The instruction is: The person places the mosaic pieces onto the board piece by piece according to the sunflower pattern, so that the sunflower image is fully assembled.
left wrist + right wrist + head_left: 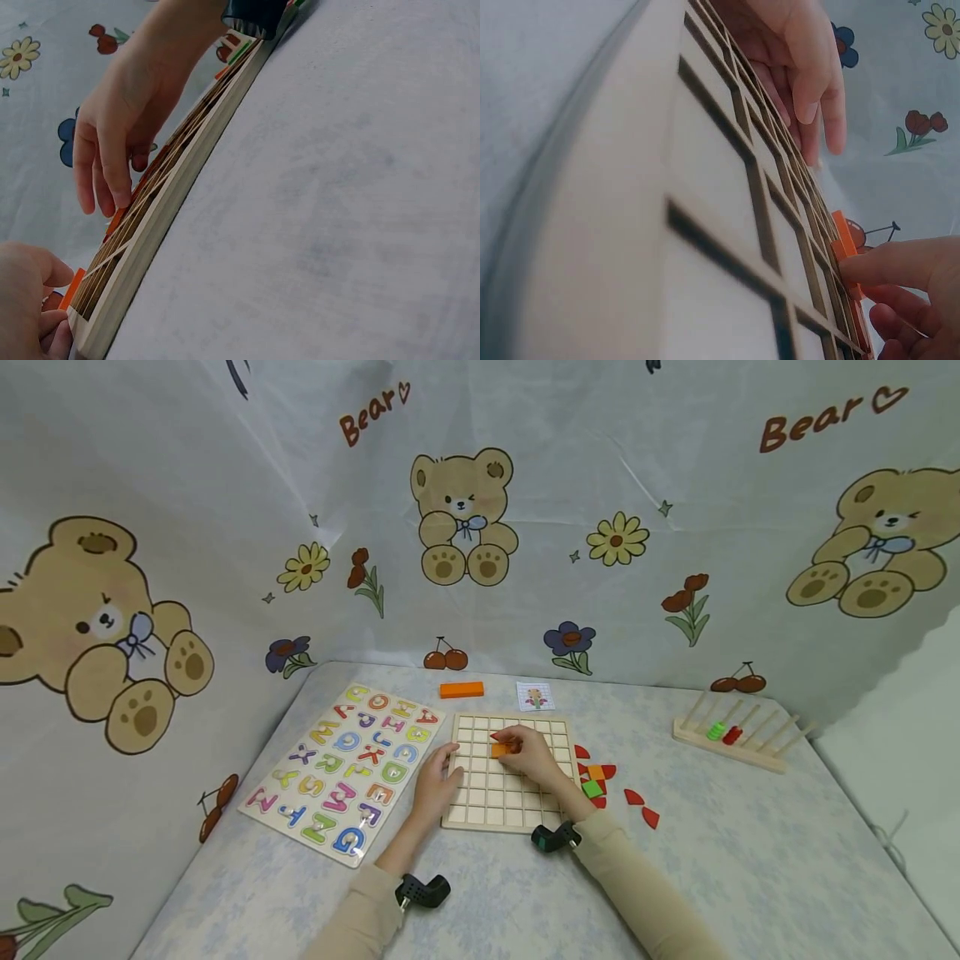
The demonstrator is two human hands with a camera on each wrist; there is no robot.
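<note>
A square wooden grid board [480,816] lies in front of the person. The left hand [435,785] holds its left edge, with thumb and index finger spread along the frame. Over the upper middle of the grid, the right hand [531,758] pinches a small orange tile [499,750] at its fingertips. A bit of red [495,737] shows just beyond these fingers. In the right wrist view, thumb and fingers of the right hand [919,281] are at the orange tile [846,262], low over the grid. The palm hides some cells.
Red quarter-round pieces [650,817], an orange square [596,772] and a green square [592,788] lie right of the board. An alphabet puzzle [288,822] lies left. Behind are an orange block [461,690] and a picture card [535,697]. A beaded peg rack [731,754] stands far right.
</note>
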